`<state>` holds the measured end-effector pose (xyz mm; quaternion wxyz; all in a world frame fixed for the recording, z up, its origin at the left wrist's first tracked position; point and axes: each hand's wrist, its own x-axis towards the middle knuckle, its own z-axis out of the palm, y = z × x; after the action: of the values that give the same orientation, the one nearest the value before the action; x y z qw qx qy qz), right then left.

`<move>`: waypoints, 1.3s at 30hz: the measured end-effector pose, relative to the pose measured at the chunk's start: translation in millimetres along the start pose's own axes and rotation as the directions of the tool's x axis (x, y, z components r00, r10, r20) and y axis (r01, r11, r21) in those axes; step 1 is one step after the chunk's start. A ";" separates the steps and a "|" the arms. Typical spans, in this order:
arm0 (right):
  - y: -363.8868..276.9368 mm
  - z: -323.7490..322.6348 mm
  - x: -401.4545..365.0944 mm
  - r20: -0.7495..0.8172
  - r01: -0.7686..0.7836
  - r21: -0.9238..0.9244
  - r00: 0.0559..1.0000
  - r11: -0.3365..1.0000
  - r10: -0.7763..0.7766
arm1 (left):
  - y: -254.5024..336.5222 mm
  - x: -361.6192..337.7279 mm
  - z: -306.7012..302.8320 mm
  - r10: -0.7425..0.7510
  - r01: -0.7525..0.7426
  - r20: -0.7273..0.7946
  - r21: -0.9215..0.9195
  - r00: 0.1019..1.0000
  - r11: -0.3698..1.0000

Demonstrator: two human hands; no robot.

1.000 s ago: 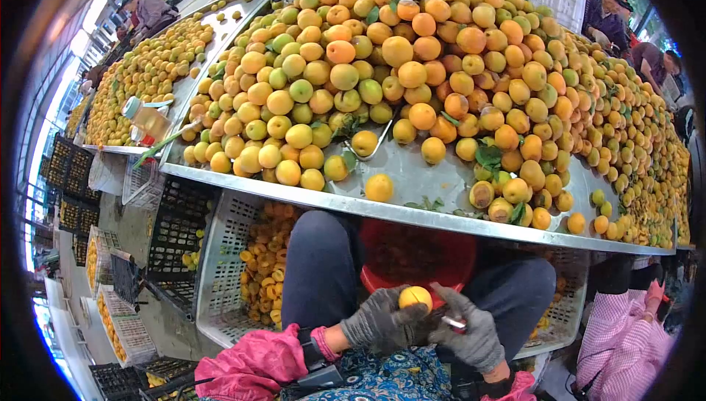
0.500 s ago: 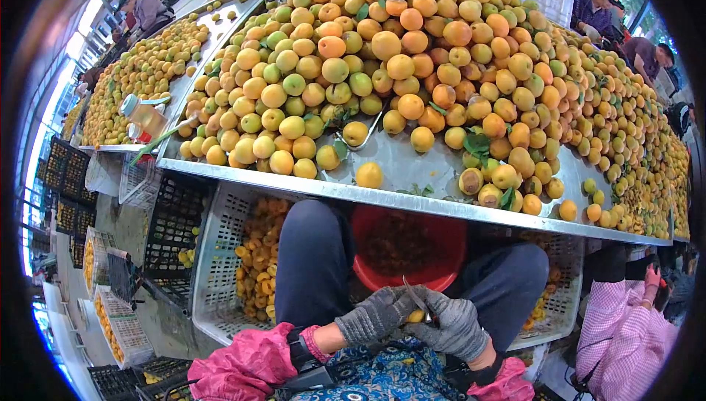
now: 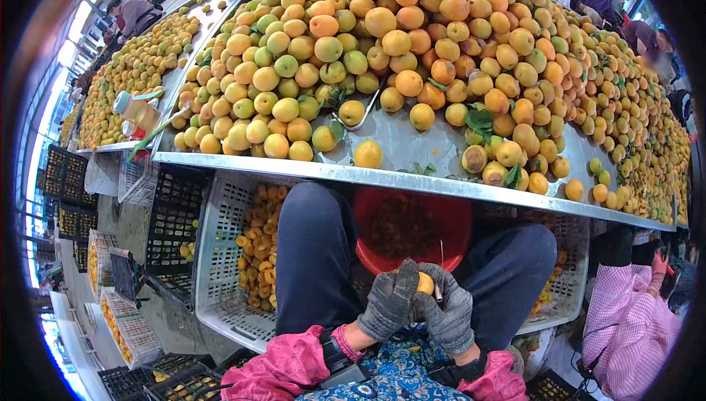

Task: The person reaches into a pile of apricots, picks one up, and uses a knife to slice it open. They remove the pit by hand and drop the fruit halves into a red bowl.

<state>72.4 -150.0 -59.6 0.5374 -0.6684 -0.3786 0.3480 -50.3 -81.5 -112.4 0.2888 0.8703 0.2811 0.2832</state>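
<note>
Both hands wear grey knitted gloves and meet above my lap. A small yellow apricot (image 3: 425,283) shows between them, gripped in the curled fingers of my left hand (image 3: 388,305). My right hand (image 3: 447,314) is closed around a small knife (image 3: 442,254), its thin blade pointing up and away from me. The right fingers also sit against the apricot, and gloves cover part of the fruit. Just beyond the hands, between my knees, a red basin (image 3: 450,233) holds dark brownish scraps that I cannot make out clearly.
A metal table (image 3: 397,144) piled with apricots (image 3: 382,22) spans the front above my knees. A white crate (image 3: 220,254) of cut fruit stands at left, near black crates (image 3: 176,217). A person in a pink checked sleeve (image 3: 625,291) sits at right; others work farther back.
Both hands have risen slightly and turned. The knife blade, earlier slanting across by the left fingers, now points upward, apart from the fruit. More of the apricot shows.
</note>
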 end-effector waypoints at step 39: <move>-12.0 -24.6 -2.8 0.386 -0.484 0.837 0.852 0.254 0.352 | 4.8 16.0 -51.4 0.046 0.637 0.822 -0.403 0.568 -0.657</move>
<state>90.9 -162.0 -43.2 0.6773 -0.3114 0.0376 0.6655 -71.5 -56.7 -69.3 0.9848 0.0194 0.1704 0.0259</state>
